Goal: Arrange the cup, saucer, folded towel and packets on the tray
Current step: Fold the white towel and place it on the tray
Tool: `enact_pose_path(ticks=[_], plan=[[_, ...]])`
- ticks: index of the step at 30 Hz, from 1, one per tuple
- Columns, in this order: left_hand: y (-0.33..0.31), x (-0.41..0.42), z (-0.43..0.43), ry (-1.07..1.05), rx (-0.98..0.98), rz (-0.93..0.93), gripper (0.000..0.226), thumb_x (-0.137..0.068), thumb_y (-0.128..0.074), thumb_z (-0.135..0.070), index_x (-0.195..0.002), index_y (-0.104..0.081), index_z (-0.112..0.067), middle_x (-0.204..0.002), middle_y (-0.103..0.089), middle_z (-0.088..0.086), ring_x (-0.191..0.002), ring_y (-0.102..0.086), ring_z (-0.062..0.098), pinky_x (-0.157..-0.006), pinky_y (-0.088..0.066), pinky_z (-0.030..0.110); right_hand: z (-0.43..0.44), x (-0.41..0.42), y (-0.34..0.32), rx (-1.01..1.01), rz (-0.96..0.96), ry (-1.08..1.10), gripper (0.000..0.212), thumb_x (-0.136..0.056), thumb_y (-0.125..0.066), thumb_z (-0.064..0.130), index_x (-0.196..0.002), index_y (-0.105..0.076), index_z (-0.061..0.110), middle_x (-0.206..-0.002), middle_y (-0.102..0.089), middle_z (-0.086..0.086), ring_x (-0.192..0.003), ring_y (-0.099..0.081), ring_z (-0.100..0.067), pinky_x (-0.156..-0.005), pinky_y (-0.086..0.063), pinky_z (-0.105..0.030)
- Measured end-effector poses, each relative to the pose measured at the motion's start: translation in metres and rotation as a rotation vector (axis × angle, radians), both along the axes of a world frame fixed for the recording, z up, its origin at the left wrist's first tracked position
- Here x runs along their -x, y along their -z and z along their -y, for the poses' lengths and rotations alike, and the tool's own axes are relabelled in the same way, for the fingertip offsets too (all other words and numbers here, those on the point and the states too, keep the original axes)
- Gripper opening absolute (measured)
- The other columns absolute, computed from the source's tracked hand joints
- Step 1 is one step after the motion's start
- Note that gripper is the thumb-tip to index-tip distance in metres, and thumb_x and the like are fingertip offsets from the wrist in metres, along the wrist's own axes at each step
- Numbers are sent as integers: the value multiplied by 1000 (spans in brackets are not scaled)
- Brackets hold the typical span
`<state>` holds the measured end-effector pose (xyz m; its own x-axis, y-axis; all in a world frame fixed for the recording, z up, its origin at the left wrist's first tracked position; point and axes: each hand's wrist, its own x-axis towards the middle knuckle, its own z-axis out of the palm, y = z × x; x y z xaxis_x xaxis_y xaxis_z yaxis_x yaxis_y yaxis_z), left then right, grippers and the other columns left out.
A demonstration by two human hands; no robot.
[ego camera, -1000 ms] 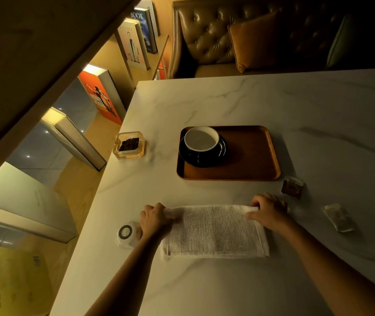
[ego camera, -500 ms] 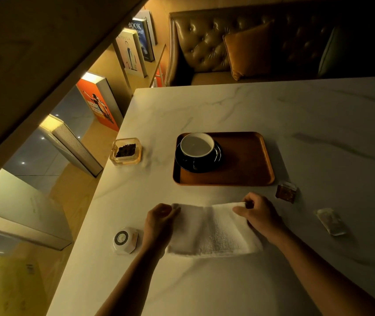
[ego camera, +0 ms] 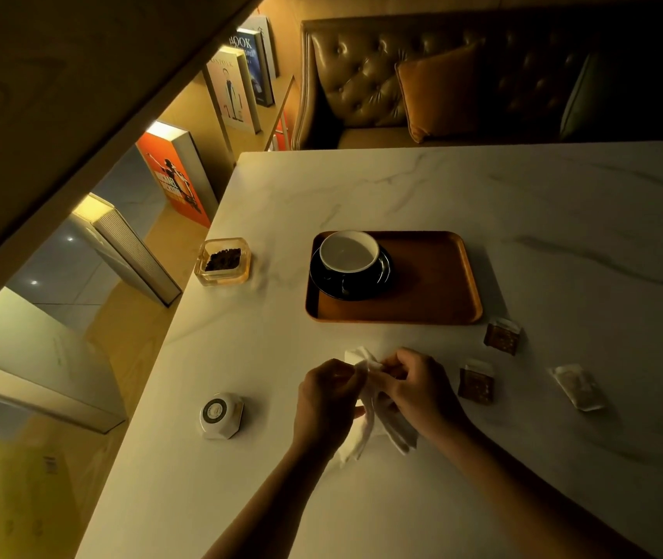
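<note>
A brown wooden tray (ego camera: 434,292) lies on the marble table. On its left part stands a white-lined cup (ego camera: 349,252) on a black saucer (ego camera: 378,282). Below the tray, my left hand (ego camera: 324,401) and my right hand (ego camera: 416,391) are close together, both pinching the white towel (ego camera: 370,431), which hangs bunched between them above the table. To the right lie two dark packets (ego camera: 502,336) (ego camera: 476,383) and a pale packet (ego camera: 578,387).
A glass dish of dark bits (ego camera: 223,261) sits left of the tray near the table's left edge. A white round device (ego camera: 221,414) lies left of my left hand. A leather sofa with an orange cushion (ego camera: 438,90) stands beyond the far edge.
The towel lay flat and wide with my hands at its two ends. My hands have come together and lifted it, so it now hangs bunched. A second dark packet has come into sight.
</note>
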<state>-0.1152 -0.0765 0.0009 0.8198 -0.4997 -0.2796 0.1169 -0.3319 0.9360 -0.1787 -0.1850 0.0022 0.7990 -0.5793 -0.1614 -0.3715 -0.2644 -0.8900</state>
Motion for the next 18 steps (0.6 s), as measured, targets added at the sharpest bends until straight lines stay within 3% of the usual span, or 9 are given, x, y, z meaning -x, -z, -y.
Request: enact_pose_path(ticks=[4, 7, 11, 14, 16, 18], plan=[[0, 5, -2, 20, -32, 68, 10, -88, -56, -14, -85, -64, -10, -86, -68, 10, -74, -69, 19, -68, -60, 41, -5, 3, 6, -53, 42, 36, 21, -80, -66, 30, -63, -53, 27, -65, -65, -1, -66, -67, -22, -64, -58, -37], [0, 7, -3, 34, -59, 114, 10, -88, -56, -13, -85, -65, -10, -83, -68, 8, -74, -68, 20, -70, -59, 45, -7, 5, 9, -46, 58, 18, 22, -82, -63, 27, -62, -56, 29, -61, -64, 7, -62, -66, -13, -59, -57, -30], [0, 11, -4, 52, -58, 122, 15, -89, -55, -21, -88, -64, -10, -85, -68, 7, -80, -67, 20, -75, -58, 47, -9, 10, 9, -57, 58, -20, 18, -89, -51, 11, -77, -65, 7, -78, -70, -16, -76, -68, -27, -75, -58, -40], [0, 13, -5, 59, -57, 125, 14, -87, -57, -29, -86, -62, -16, -85, -66, 2, -80, -66, 18, -74, -58, 46, -10, 17, 6, 5, 55, -93, 21, -90, -47, 6, -84, -67, 4, -81, -69, -10, -76, -66, -15, -76, -57, -26], [1, 14, -4, 46, -63, 137, 11, -84, -60, -31, -82, -60, -19, -84, -67, 3, -78, -66, 19, -73, -57, 46, -10, 21, 3, 49, 60, -125, 23, -90, -46, 6, -81, -68, 8, -76, -65, -1, -72, -61, -2, -68, -53, -10], [3, 13, -4, 33, -69, 153, 13, -82, -62, -31, -81, -59, -18, -85, -67, 5, -78, -65, 21, -73, -57, 44, -7, 23, 1, 26, 62, -153, 27, -90, -46, 5, -76, -67, 16, -76, -64, 2, -72, -61, -1, -62, -50, -7]])
